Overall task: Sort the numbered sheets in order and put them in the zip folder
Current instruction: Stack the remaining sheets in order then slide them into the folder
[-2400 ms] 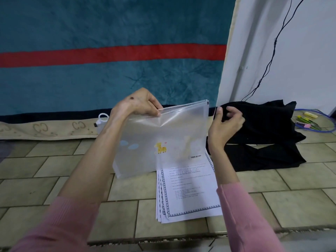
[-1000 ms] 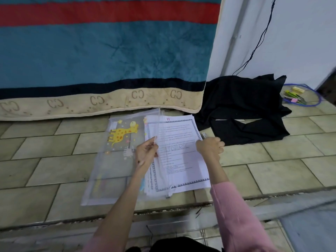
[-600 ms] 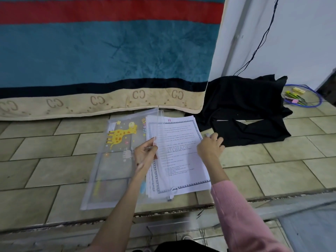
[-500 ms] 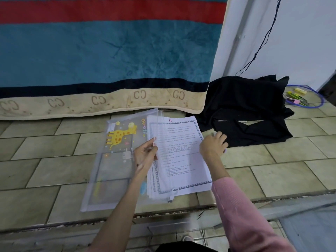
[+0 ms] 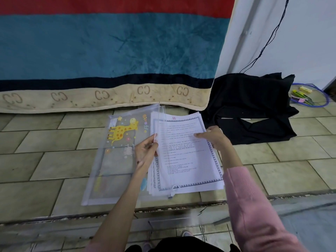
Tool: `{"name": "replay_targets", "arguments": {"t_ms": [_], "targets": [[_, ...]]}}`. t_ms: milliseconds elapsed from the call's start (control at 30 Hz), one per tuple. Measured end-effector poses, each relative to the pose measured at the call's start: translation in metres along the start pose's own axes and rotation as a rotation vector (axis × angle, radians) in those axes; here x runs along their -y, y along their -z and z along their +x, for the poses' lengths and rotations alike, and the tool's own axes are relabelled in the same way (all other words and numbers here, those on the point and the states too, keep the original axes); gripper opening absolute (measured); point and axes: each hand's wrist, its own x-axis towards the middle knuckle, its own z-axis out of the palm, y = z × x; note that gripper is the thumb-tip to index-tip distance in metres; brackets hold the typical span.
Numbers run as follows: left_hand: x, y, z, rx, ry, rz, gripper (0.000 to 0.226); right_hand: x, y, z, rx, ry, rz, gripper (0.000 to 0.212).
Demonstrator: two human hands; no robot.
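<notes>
Several numbered sheets (image 5: 189, 153), thin, floppy, prone to fan apart; half inside zip folder (image 5: 116, 153) on floor tiles (image 5: 291, 171) near blanket hem. Left hand (image 5: 146, 151) pinching slippery folder mouth; right hand (image 5: 213, 137), fingers flat, pressing stack's right edge (best gripped there, squared).
</notes>
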Motion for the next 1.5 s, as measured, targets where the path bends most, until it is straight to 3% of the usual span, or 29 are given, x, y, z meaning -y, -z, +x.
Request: {"name": "replay_targets", "arguments": {"t_ms": [133, 300, 400, 467, 600, 667, 867, 967, 1100, 1267, 1300, 1400, 1500], "targets": [[-0.002, 0.001, -0.003, 0.005, -0.008, 0.022, 0.037, -0.001, -0.002, -0.011, 0.028, -0.123, -0.061, 0.056], [-0.011, 0.002, -0.008, 0.015, -0.002, 0.06, 0.035, -0.01, 0.009, -0.02, 0.347, -0.09, 0.196, 0.047], [-0.017, 0.002, -0.007, 0.066, 0.012, 0.159, 0.027, -0.018, -0.002, -0.019, 0.172, 0.017, -0.008, 0.038], [-0.026, 0.006, -0.008, 0.071, -0.013, 0.26, 0.02, -0.021, 0.004, -0.018, 0.085, 0.115, -0.011, 0.037], [-0.04, 0.024, -0.007, -0.027, -0.022, 0.488, 0.026, -0.021, 0.058, -0.033, 0.021, 0.219, 0.1, 0.027], [-0.039, 0.031, -0.004, -0.031, -0.016, 0.518, 0.027, -0.025, 0.077, -0.033, 0.069, 0.208, 0.086, 0.028], [-0.045, 0.031, -0.011, 0.022, -0.015, 0.554, 0.027, -0.022, 0.049, -0.024, 0.351, 0.068, -0.335, 0.033], [-0.049, 0.034, -0.014, 0.043, -0.027, 0.647, 0.033, -0.019, 0.029, -0.016, 0.386, 0.07, -0.442, 0.039], [-0.058, 0.033, -0.022, 0.137, -0.087, 0.865, 0.034, -0.02, 0.007, -0.013, 0.413, 0.026, -0.063, 0.041], [-0.067, 0.04, -0.038, 0.086, -0.171, 1.042, 0.04, -0.029, -0.016, -0.006, 0.412, -0.025, 0.148, 0.079], [-0.065, 0.045, -0.039, 0.064, -0.163, 1.102, 0.037, -0.031, -0.021, -0.006, 0.413, -0.053, 0.19, 0.077], [-0.065, 0.06, -0.039, 0.035, -0.011, 1.032, 0.047, -0.034, -0.031, -0.01, 0.398, -0.119, 0.334, 0.031], [-0.081, 0.067, -0.038, 0.1, 0.083, 0.874, 0.05, -0.037, -0.039, -0.008, 0.352, -0.154, 0.437, 0.033]]}}
